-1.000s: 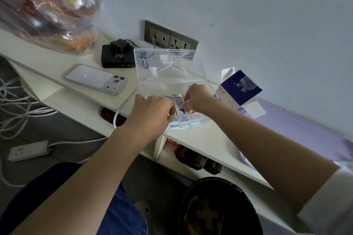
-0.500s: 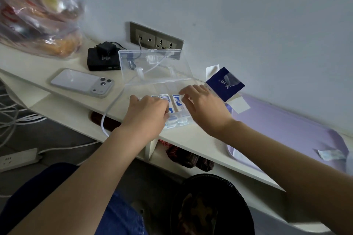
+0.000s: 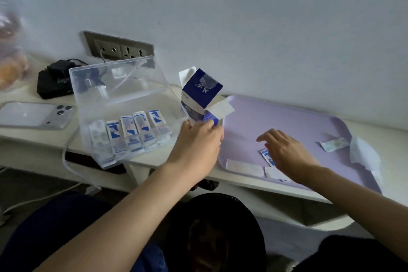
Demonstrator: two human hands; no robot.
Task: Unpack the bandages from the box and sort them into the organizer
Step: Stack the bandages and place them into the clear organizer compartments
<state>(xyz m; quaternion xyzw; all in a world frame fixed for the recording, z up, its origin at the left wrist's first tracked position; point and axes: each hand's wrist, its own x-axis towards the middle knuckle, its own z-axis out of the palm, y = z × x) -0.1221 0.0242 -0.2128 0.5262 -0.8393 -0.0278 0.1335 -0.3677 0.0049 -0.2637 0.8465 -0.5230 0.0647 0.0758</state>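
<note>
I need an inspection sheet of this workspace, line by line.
Surface: white shelf; lilac plastic tray.
Job's things: clear plastic organizer, lid open, wrapped bandages in its compartments; blue-white cardboard box open; loose bandages on tray.
Clutter: white smartphone, black charger, crumpled white paper.
Hands: left hand at the box, grip unclear; right hand open above tray.
Cables: white cable hangs below shelf.
Surroundings: pale wall, grey wall socket, dark bin below.

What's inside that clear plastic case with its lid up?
Five wrapped bandages stand in a row in the organizer. More packets seem to lie in front, but blurred plastic hides how many.
</note>
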